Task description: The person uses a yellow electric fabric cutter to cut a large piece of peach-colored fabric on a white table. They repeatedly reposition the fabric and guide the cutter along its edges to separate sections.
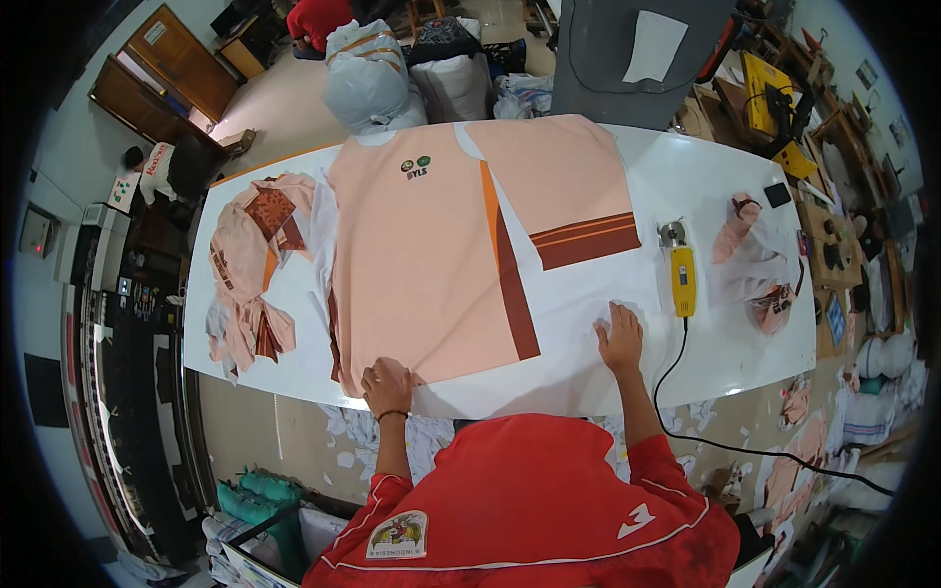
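A peach shirt body panel point(417, 255) with a small logo and brown and orange side strip lies on the white table point(593, 279). My left hand point(386, 388) has its fingers curled on the panel's bottom edge. My right hand point(619, 338) rests open on the table, right of the panel, fingers apart. A peach sleeve piece point(554, 176) with a striped brown band lies at the upper right. A yellow electric cutter point(683, 279), its round blade head upward and black cord trailing down, lies just right of my right hand.
Crumpled peach pieces lie at the table's left point(245, 245) and right point(755, 274), near a black square point(776, 194). White bags point(368, 83) and a grey board point(603, 49) stand behind. A person point(157, 174) bends at left; another point(314, 20) is at back. Scraps litter the floor.
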`<state>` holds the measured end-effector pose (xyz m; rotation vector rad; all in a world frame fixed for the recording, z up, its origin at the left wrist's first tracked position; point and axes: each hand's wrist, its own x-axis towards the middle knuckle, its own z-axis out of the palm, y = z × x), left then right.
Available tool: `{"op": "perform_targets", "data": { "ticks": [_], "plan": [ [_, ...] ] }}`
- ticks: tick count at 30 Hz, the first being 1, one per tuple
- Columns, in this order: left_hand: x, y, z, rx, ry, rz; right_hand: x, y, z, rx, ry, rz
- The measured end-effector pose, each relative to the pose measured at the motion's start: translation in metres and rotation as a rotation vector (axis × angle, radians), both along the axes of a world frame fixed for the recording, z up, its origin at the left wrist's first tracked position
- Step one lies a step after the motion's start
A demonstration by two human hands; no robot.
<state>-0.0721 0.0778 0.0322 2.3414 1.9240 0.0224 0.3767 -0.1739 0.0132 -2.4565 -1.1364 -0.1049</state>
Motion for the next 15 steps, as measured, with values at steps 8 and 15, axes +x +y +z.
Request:
{"op": "perform_targets", "data": {
  "ticks": [8,15],
  "plan": [
    [-0.017,-0.015,0.018,-0.186,0.159,-0.004,-0.01,-0.042,0.018,-0.287,-0.005,0.0],
    [-0.025,-0.059,0.026,-0.179,0.183,-0.038,-0.015,-0.078,0.015,-0.332,-0.057,-0.034]
  ]
}}
